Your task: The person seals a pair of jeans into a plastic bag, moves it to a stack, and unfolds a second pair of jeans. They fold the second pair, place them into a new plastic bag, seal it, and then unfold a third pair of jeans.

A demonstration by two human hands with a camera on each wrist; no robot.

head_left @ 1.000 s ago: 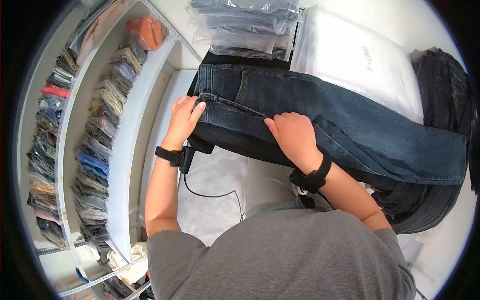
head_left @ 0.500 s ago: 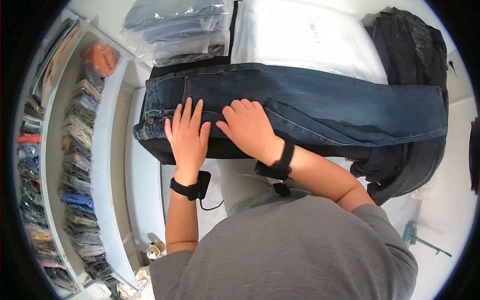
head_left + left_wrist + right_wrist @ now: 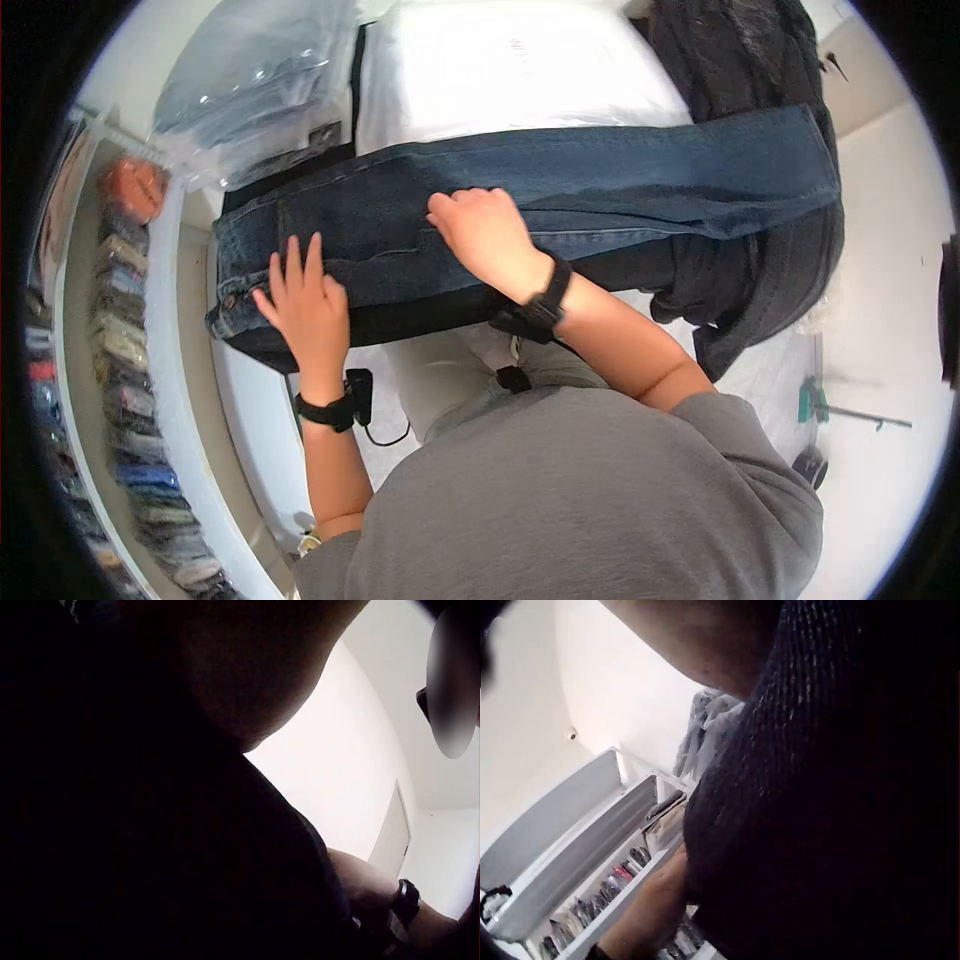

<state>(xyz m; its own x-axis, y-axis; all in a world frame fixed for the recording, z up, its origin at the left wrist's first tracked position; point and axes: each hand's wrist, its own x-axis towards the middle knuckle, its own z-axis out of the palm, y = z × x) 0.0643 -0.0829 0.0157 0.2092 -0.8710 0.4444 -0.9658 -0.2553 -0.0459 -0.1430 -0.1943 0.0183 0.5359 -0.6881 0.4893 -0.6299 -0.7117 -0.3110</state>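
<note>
The fingers of the left hand (image 3: 312, 315) are spread and released, lying on the dark blue jeans (image 3: 600, 170) beside the waistband and its button (image 3: 230, 301). The fingers of the right hand (image 3: 485, 238) are bent over the middle of the jeans; whether they pinch the denim or only rest on it cannot be told.

The jeans lie lengthwise in front of the person, waistband to the left and leg hems to the right, with black cloth (image 3: 400, 322) showing along the near edge. Their right end overlaps dark garments (image 3: 790, 250) heaped there. Beyond the jeans, plastic-bagged garments (image 3: 250, 80) lie to the left and a white package (image 3: 520, 75) near the middle, on the dark counter (image 3: 285, 178).

At the far left, shelves (image 3: 205, 400) hold bagged clothes (image 3: 140, 400) and an orange bundle (image 3: 135, 190). The left wrist view is mostly dark; the right wrist view shows dark ribbed fabric close up.
</note>
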